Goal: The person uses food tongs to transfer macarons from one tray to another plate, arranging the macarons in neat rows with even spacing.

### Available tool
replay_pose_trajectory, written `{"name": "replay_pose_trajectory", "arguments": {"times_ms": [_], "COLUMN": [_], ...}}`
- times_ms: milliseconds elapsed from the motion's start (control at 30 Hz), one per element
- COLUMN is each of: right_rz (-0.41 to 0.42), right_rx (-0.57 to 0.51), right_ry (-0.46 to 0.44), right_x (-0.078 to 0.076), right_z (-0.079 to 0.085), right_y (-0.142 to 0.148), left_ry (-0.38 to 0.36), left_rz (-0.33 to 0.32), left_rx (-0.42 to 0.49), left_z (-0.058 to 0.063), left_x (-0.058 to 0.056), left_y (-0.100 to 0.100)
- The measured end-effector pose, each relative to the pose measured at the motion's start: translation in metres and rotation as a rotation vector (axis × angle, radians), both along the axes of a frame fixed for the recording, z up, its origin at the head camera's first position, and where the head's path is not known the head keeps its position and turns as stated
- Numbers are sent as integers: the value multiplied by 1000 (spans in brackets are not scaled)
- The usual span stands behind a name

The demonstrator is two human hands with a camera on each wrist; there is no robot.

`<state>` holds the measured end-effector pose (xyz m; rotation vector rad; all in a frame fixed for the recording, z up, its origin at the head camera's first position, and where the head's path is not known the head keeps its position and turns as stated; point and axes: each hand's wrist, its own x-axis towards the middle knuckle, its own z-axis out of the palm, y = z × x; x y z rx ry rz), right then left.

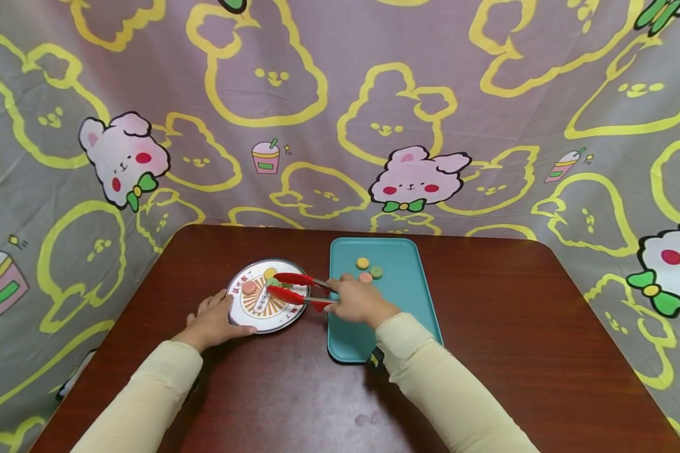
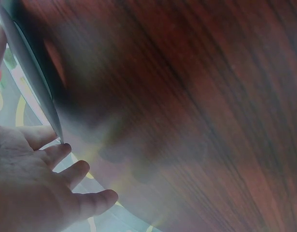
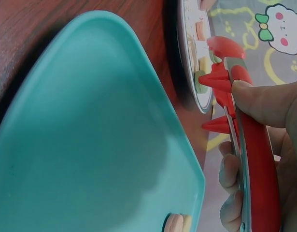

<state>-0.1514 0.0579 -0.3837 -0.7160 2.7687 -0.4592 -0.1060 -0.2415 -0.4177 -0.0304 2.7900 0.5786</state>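
Observation:
My right hand [image 1: 359, 301] grips red-handled tongs [image 3: 257, 159], their red heads reaching left over the white patterned plate [image 1: 266, 324]. A green macaron [image 1: 272, 283] is at the heads, partly hidden by them. Beside it on the plate are a yellow macaron [image 1: 269, 274] and a pink macaron [image 1: 249, 287]. At the plate's left and front rim rests my left hand [image 1: 212, 324], thumb stretched along the front; in the left wrist view its fingers are spread, fingertips right at the rim.
A teal tray [image 1: 396, 308] lies right of the plate, under my right hand. Near its far end sit a yellow macaron [image 1: 362, 263], a green macaron [image 1: 376, 272] and a pink macaron [image 1: 365, 277]. A patterned curtain [image 1: 317, 151] surrounds the brown table [image 1: 504, 327].

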Motion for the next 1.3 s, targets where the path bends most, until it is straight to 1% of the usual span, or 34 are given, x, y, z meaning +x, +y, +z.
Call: {"name": "replay_pose_trajectory", "arguments": {"times_ms": [200, 400, 633, 800, 1033, 1300], "right_rz": [9, 6, 4, 5, 2, 13], "right_rx": [14, 15, 9, 20, 30, 44], "right_ry": [11, -16, -28, -21, -8, 4], "right_x": [-1, -1, -1, -1, -1, -2], "right_z": [-4, -5, -4, -6, -5, -9], "right_y": [-4, -7, -13, -17, -21, -24], "left_ry": [-1, -9, -9, -4, -2, -2], "left_rz": [3, 7, 5, 3, 2, 3], "left_rx": [0, -10, -9, -9, -7, -13], "left_z": [0, 1, 1, 1, 2, 2], "left_x": [0, 0, -1, 0, 1, 1], "left_y": [0, 1, 1, 1, 1, 1]}}
